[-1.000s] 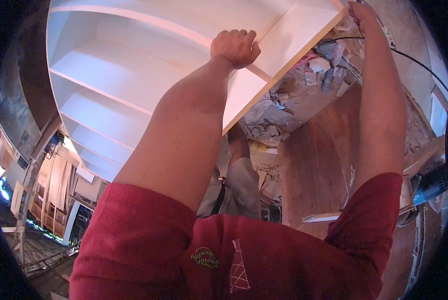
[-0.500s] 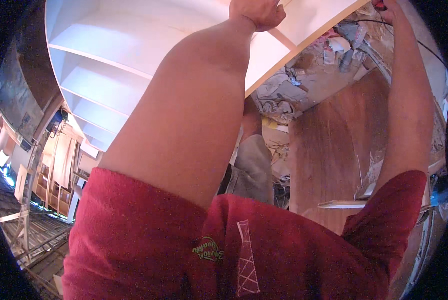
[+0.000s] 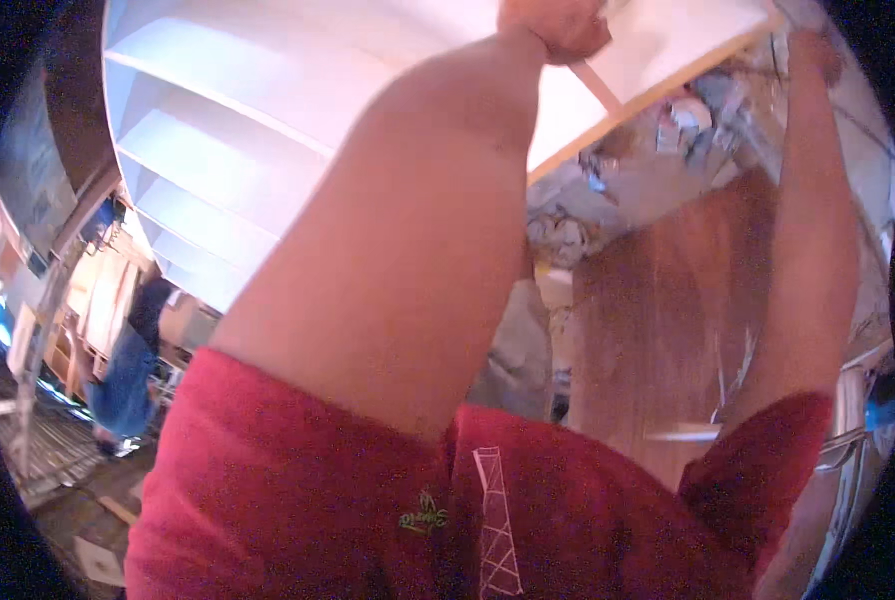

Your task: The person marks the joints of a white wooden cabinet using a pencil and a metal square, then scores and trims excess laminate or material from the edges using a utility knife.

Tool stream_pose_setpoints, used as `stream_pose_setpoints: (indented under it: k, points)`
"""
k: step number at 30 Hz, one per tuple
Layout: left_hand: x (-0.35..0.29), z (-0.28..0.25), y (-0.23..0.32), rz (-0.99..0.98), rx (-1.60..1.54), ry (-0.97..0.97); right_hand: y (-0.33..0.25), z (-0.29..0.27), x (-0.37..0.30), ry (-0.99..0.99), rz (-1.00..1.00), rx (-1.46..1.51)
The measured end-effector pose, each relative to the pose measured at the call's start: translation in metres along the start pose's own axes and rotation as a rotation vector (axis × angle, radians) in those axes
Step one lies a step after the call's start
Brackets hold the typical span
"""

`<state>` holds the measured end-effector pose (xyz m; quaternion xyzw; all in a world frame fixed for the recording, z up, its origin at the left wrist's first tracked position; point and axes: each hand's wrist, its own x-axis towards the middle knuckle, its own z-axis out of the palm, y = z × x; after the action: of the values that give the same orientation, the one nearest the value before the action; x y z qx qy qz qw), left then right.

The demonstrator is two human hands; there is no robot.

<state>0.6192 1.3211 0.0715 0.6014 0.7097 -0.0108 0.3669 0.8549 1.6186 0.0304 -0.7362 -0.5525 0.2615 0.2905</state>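
My left hand (image 3: 560, 28) is at the top edge, in front of a large white shelf unit (image 3: 223, 105) with wood-coloured edges. Its fingers are curled closed, and anything inside them is hidden. Farther right, just past the unit's corner, my right hand (image 3: 816, 58) is raised. It is smeared by motion but looks closed, and what it grips cannot be made out. Several dividers split the unit into compartments, and a bare wooden edge (image 3: 658, 92) runs along its near right side.
A brown wooden panel (image 3: 668, 300) lies right of centre. Scraps and litter (image 3: 683, 125) cover the ground beyond it. At the far left, a person in blue clothing (image 3: 128, 385) is near slatted wood flooring and poles. Something bright blue (image 3: 880, 412) is at the right.
My right hand has moved right and down from the unit's corner; a red and black thing showed in it earlier. My left hand appears farther right. A person in blue has appeared at left.
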Motion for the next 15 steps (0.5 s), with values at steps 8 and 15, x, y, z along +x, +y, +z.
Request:
stream_pose_setpoints:
  k: [8, 15]
  points:
    - [-0.028, 0.031, -0.042, 0.107, 0.099, 0.289, -0.096, -0.024, -0.224, 0.208, -0.352, 0.225]
    - [-0.271, 0.152, -0.022, 0.034, -0.619, 0.618, -0.096, -0.117, -0.445, -0.215, -0.740, 0.254]
